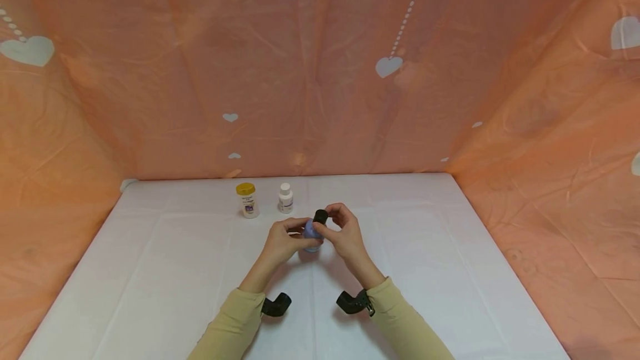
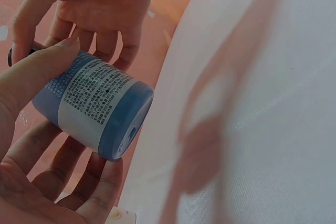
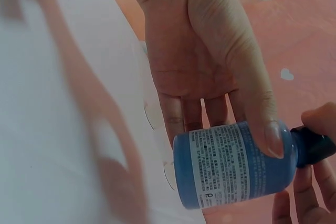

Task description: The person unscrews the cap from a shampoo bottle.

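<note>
A small blue bottle (image 1: 311, 231) with a black cap (image 1: 320, 216) is held above the white table, its capped end tilted up and to the right in the head view. My left hand (image 1: 284, 242) grips the bottle's body, thumb on one side and fingers on the other. With thumb and fingers my right hand (image 1: 348, 233) pinches the black cap. A pale label (image 2: 92, 95) of small print wraps the bottle in the left wrist view, where its base also shows. In the right wrist view the cap (image 3: 314, 148) is partly covered by my right fingers.
Behind my hands stand a white jar with a yellow lid (image 1: 247, 201) and a smaller white bottle (image 1: 285, 199), both upright on the table (image 1: 165, 276). Orange sheeting (image 1: 300, 88) with hearts rises at the back and sides. Black wrist devices (image 1: 276, 305) hang near the sleeves.
</note>
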`<act>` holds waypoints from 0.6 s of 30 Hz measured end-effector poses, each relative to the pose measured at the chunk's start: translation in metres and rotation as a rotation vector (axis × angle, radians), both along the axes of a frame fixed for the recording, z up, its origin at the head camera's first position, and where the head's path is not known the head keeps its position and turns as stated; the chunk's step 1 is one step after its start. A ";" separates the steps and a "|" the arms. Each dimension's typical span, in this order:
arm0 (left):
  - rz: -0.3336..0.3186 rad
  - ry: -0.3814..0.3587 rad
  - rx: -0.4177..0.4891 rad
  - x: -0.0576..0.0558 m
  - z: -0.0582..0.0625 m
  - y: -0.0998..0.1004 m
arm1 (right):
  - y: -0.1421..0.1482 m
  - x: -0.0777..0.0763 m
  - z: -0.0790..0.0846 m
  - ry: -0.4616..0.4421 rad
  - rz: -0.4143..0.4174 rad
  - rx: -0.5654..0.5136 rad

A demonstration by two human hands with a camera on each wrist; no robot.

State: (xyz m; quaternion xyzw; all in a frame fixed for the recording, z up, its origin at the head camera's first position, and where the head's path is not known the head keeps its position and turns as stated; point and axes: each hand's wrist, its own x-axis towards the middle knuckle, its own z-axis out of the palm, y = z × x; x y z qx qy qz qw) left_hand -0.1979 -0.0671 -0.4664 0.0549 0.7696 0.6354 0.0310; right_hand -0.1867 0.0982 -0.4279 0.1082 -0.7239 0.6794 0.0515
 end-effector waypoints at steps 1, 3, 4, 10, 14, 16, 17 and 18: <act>0.000 0.002 -0.003 0.000 0.000 0.000 | 0.000 0.000 0.000 0.001 0.004 0.000; 0.002 0.005 -0.005 0.000 0.000 0.000 | 0.001 0.001 0.001 0.003 0.015 0.001; 0.002 0.001 -0.002 0.000 -0.001 0.000 | 0.002 0.002 0.001 0.004 0.020 0.005; 0.008 -0.011 -0.001 0.001 -0.001 0.000 | 0.004 0.002 0.001 0.011 0.063 0.011; 0.014 -0.005 -0.014 0.001 -0.002 0.000 | 0.006 0.001 -0.001 0.022 0.099 0.009; 0.015 -0.004 -0.014 0.001 -0.002 0.000 | 0.007 0.001 -0.002 0.024 0.117 0.001; 0.015 -0.005 -0.013 0.001 -0.002 0.000 | 0.007 0.001 -0.002 0.028 0.123 -0.002; 0.015 -0.003 -0.013 0.001 -0.001 0.000 | 0.007 0.001 -0.002 0.028 0.126 -0.005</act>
